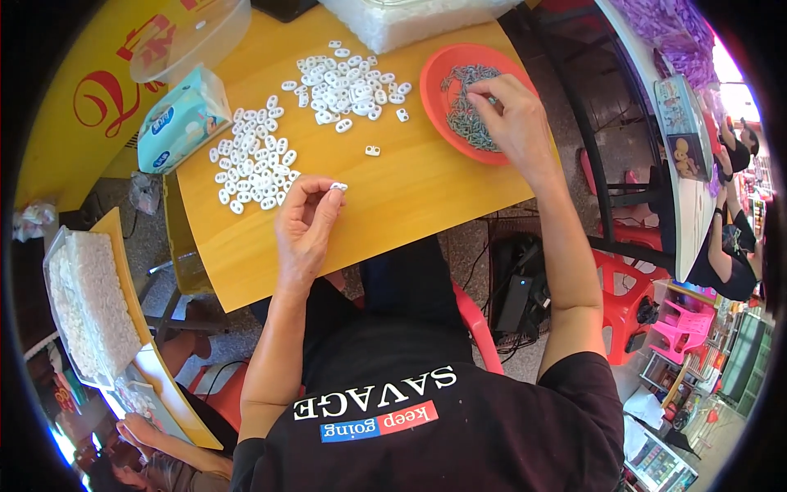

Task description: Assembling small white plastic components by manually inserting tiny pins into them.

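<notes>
My left hand (305, 228) is closed near the front edge of the table, pinching a small white two-hole plastic piece (339, 187) between thumb and fingertips. At the right, my right hand (520, 123) reaches over a red bowl (429, 86) of small grey metal screws (469, 125). Its thumb and fingers are bent together in a pinch among the screws; what lies between the tips is too small to make out. Beyond my left hand spreads a pile of white two-hole pieces (256, 168). A second pile (348, 86) lies farther back, and a single piece (373, 151) sits alone between my hands.
A blue tissue pack (184, 119) stands at the table's left edge, near a clear plastic container (193, 41). Behind the piles is a large bag-lined container (418, 25). Another person's hands (139, 430) show at the lower left. A red stool (619, 303) stands at right.
</notes>
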`<state>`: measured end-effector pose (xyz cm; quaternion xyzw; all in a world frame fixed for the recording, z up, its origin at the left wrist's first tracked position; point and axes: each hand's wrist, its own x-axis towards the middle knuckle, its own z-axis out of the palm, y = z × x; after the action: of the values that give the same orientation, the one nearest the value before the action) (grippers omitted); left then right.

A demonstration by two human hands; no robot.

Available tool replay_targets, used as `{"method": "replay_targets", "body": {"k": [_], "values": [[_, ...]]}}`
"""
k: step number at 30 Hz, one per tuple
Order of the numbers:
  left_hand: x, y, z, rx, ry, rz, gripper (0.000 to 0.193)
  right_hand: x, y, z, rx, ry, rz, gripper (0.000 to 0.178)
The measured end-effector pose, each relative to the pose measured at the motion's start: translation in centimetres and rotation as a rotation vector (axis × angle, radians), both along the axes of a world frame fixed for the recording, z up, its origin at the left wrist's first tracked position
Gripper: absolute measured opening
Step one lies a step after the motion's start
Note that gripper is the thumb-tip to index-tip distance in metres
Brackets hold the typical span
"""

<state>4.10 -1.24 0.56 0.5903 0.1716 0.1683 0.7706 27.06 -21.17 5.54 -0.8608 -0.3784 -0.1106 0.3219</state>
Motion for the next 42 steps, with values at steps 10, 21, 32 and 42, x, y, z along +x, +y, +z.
{"method": "replay_targets", "body": {"k": [10, 21, 32, 42], "values": [[0.1, 0.0, -0.2, 0.059, -0.003, -0.004, 0.007, 2.9, 1.4, -0.8, -0.430, -0.189, 0.177, 0.010], [0.1, 0.1, -0.2, 0.057, -0.007, 0.004, 0.008, 3.9, 1.4, -0.5, -0.544, -0.299, 0.351, 0.008], [0.0, 0.2, -0.5, 0.057, -0.028, -0.010, 0.011, 3.9, 1.3, -1.1, -0.469, -0.294, 0.390, 0.011], [0.1, 0.2, -0.6, 0.098, -0.024, -0.008, 0.011, 4.5, 0.8, -0.3, -0.356, -0.258, 0.337, 0.011]]}}
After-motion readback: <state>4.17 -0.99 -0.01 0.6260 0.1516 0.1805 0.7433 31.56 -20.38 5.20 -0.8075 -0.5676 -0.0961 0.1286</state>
